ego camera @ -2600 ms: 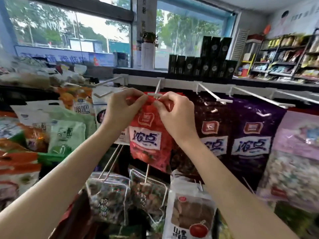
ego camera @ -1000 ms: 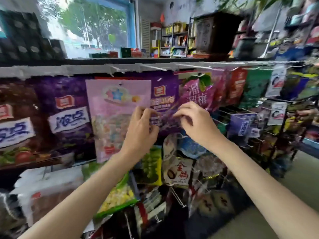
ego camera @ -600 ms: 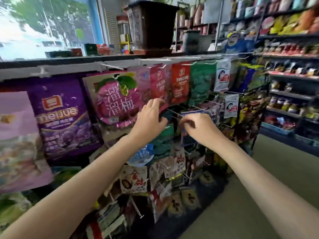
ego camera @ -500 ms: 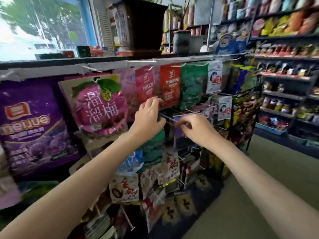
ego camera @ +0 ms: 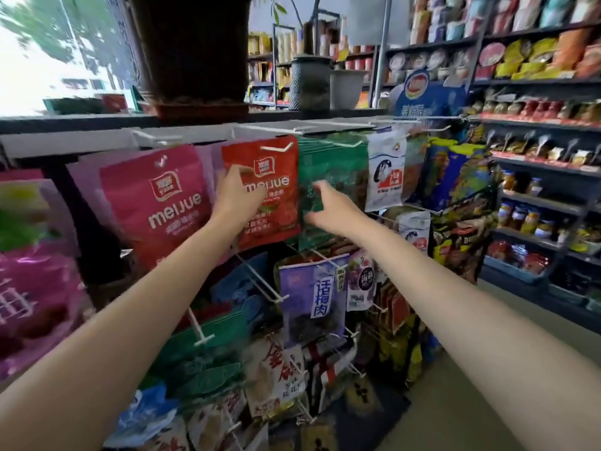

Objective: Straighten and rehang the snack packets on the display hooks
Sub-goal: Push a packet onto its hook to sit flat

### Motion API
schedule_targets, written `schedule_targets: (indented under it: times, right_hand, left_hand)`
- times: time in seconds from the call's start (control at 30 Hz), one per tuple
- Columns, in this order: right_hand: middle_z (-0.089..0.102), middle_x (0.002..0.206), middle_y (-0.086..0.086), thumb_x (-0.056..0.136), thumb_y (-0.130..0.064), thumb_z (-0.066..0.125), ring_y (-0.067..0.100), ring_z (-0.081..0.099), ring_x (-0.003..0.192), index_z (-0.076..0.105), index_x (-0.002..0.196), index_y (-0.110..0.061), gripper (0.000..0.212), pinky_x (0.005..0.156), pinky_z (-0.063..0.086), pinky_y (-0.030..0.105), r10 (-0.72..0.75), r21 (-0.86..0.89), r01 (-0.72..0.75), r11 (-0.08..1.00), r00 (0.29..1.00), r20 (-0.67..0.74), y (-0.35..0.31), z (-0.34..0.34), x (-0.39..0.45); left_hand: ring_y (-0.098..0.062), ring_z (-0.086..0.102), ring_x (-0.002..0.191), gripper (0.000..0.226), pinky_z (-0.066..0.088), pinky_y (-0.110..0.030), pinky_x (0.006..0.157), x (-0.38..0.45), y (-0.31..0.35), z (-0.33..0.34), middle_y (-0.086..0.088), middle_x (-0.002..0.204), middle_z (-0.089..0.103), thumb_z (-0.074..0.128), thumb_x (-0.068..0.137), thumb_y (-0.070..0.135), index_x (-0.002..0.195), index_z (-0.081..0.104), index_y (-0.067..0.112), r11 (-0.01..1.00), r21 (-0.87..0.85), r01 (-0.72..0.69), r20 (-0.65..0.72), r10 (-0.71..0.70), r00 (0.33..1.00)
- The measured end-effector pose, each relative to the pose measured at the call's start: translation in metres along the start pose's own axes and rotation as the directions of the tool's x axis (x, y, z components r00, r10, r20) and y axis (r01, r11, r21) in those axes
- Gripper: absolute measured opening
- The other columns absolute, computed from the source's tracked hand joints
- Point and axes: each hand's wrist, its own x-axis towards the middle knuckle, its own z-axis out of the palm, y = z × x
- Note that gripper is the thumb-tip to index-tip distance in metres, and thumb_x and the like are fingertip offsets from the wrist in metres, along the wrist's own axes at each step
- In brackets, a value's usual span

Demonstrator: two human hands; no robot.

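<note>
**Top row, red and green packets: both hands up, neither gripping**

Left hand [ego camera: 239, 193] lies against the front of the red meijue packet [ego camera: 274, 190], fingers spread and reaching toward its upper left edge; it touches or nearly touches the film, with no fold or pinch visible, so I log it as released. Right hand [ego camera: 328, 206] hovers in front of the green packet [ego camera: 331, 161], fingers loosely curved and apart, holding nothing; contact with the film cannot be told through the blur.

Both packets hang on the top rail, long axis vertical, directly ahead of and slightly above the hands. The red one hangs from a white hook [ego camera: 276, 147] through its header. Left hand is nearer the red, right hand nearer the green; the two packets hang edge to edge, so the hands sit close together.

Judgement: next move is likely squaring one of these two on its hook, which needs a grip at the header, above where the hands now are.

Surroundings: pink meijue packet [ego camera: 159, 203] just left of the red; white packet [ego camera: 385, 172] just right of the green. Below, a bare white peg [ego camera: 260, 275] juts out toward the forearms beside a purple packet [ego camera: 312, 304], a snag risk if the arms drop.
</note>
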Motion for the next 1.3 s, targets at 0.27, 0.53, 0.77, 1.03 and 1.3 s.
schedule_targets:
  times: [0.27, 0.53, 0.77, 1.03, 1.3]
  right_hand:
    - [0.032, 0.149, 0.006, 0.088, -0.028, 0.062, 0.024, 0.038, 0.132, 0.017, 0.145, -0.012, 0.075, 0.096, 0.035, 0.031, -0.116, 0.371, 0.102, 0.923, 0.993, 0.018, 0.026, -0.002, 0.085]
    - [0.056, 0.091, -0.005, 0.085, -0.016, 0.066, 0.019, 0.055, 0.097, 0.046, 0.111, -0.014, 0.032, 0.078, 0.046, 0.030, -0.205, 0.684, 0.034, 0.729, 0.964, 0.170, 0.028, 0.014, 0.104]
    - [0.060, 0.102, 0.010, 0.086, -0.002, 0.060, 0.025, 0.060, 0.093, 0.055, 0.103, -0.012, 0.020, 0.094, 0.048, 0.043, -0.349, 0.633, 0.103, 0.767, 0.895, 0.277, 0.030, 0.010, 0.092]
    - [0.061, 0.104, 0.004, 0.086, -0.001, 0.056, 0.015, 0.060, 0.088, 0.061, 0.110, -0.007, 0.025, 0.072, 0.054, 0.024, -0.425, 0.452, 0.304, 0.839, 0.884, 0.194, 0.056, -0.004, 0.090]
    - [0.049, 0.124, 0.010, 0.090, -0.003, 0.050, 0.021, 0.049, 0.112, 0.052, 0.117, -0.006, 0.027, 0.083, 0.032, 0.017, -0.120, 0.288, 0.267, 0.920, 0.889, -0.441, 0.114, -0.045, 0.103]
  left_hand:
    - [-0.014, 0.053, 0.096, 0.025, 0.041, -0.021, 0.078, 0.015, -0.004, 0.019, -0.003, 0.106, 0.053, 0.056, 0.088, 0.010, 0.110, 0.046, 0.011, 0.953, -0.245, 0.177, -0.313, -0.250, 0.916]
    - [-0.004, 0.051, 0.073, 0.023, 0.044, -0.016, 0.067, -0.019, 0.012, 0.058, 0.010, 0.084, 0.052, 0.061, 0.087, 0.010, 0.100, 0.043, 0.015, 0.991, 0.015, 0.134, -0.073, -0.132, 0.989]
    - [-0.016, 0.054, 0.101, 0.060, 0.043, -0.023, 0.086, -0.040, 0.008, 0.044, -0.003, 0.109, 0.055, 0.060, 0.086, 0.008, 0.139, 0.033, 0.016, 0.970, 0.142, 0.196, 0.043, -0.203, 0.978]
    - [-0.012, 0.055, 0.083, 0.024, 0.046, -0.024, 0.074, -0.050, 0.025, 0.070, 0.002, 0.103, 0.050, 0.052, 0.085, 0.001, 0.104, 0.050, 0.016, 0.951, 0.303, -0.066, -0.294, 0.159, 0.942]
    - [-0.016, 0.054, 0.096, 0.035, 0.048, -0.036, 0.083, -0.031, 0.027, 0.116, -0.004, 0.119, 0.044, 0.052, 0.087, 0.004, 0.120, 0.046, 0.012, 0.961, 0.271, -0.055, -0.094, 0.083, 0.992]
